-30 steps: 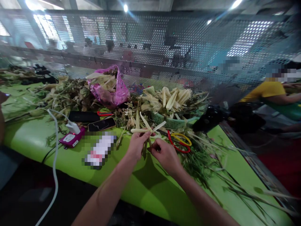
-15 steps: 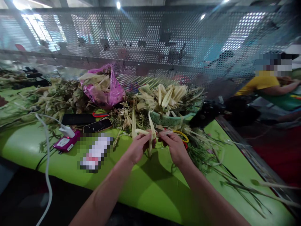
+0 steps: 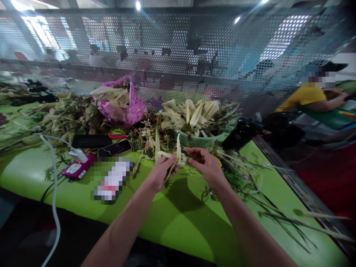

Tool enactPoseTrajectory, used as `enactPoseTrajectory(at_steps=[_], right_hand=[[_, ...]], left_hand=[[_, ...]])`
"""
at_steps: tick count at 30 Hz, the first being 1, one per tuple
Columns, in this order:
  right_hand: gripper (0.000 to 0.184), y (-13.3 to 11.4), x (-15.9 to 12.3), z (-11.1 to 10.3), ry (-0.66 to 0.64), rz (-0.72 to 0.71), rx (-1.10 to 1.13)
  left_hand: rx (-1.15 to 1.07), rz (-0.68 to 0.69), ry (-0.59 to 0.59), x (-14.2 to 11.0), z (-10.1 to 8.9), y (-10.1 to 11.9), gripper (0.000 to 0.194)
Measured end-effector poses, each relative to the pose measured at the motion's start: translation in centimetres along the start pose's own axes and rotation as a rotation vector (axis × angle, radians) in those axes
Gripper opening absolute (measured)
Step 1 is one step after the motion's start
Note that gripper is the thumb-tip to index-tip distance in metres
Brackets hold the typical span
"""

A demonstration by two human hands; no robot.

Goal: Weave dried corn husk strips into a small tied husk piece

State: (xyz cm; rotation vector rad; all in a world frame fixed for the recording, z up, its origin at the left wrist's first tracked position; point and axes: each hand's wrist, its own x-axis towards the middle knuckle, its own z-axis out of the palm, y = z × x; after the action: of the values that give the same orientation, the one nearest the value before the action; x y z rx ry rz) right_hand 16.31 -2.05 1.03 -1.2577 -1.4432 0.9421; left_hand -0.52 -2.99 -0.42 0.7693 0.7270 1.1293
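Over the near part of the green table, my left hand [image 3: 161, 172] is closed on a folded pale piece of dried corn husk [image 3: 178, 148]. One strip of it stands up, another points left, and a tail hangs below the fingers. To its right, my right hand [image 3: 207, 167] has its thumb and fingers bent together at the whitish right end of the piece; the exact grip is partly hidden. Behind both hands, a green basket [image 3: 191, 141] holds a heap of pale husks [image 3: 203, 111]. A yellow-handled tool [image 3: 218, 161] is mostly covered by my right hand.
Left on the green table [image 3: 178, 226] lie phones [image 3: 114, 148], a red-handled tool [image 3: 118, 136], and a purple power socket [image 3: 78, 167] with a white cable. A pink bag [image 3: 125, 111], dried plants and a black object [image 3: 241, 133] stand behind. A person in yellow [image 3: 308, 98] sits right.
My left hand has tilted the folded husk, and its tail now slants left. The white strip that stuck out from my right fingers no longer shows there. The view has shifted slightly.
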Motion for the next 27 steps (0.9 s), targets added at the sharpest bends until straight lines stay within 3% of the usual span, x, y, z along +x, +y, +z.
enactPoseTrajectory(at_steps=[2,5,13,18,20,23,25,27], right_hand=[[0.037,-0.7,-0.1,-0.1,-0.095,0.017,0.032],[0.027,-1.6,-0.4,0.1,-0.188,0.068,0.131],[0.031,-0.3,-0.4,0.5,0.063,0.058,0.176],[0.032,0.7,0.2,-0.1,0.067,0.047,0.121],[0.038,0.3,0.4,-0.6,0.062,-0.028,0.014],[0.059,-1.0,0.4,-1.4,0.104,-0.272,-0.252],[0.054,-1.9,0.1,-1.6,0.084,-0.408,-0.443],[0.034,-2.3,-0.1,-1.5,0.012,-0.461,-0.558]], left_hand=[[0.096,0.002,-0.046,-0.1,-0.1,-0.2,0.035],[0.205,-0.023,-0.102,-0.2,0.1,-0.5,0.035],[0.274,0.035,-0.2,-0.7,0.8,-0.5,0.03],[0.452,0.118,-0.241,-0.4,0.5,-0.4,0.028],[0.5,0.161,-0.241,-0.4,0.5,-0.4,0.025],[0.544,0.196,-0.264,-0.4,0.5,-0.5,0.026],[0.583,0.186,-0.284,-0.4,0.6,-0.7,0.027],[0.629,0.169,-0.313,-0.5,0.6,-0.8,0.028]])
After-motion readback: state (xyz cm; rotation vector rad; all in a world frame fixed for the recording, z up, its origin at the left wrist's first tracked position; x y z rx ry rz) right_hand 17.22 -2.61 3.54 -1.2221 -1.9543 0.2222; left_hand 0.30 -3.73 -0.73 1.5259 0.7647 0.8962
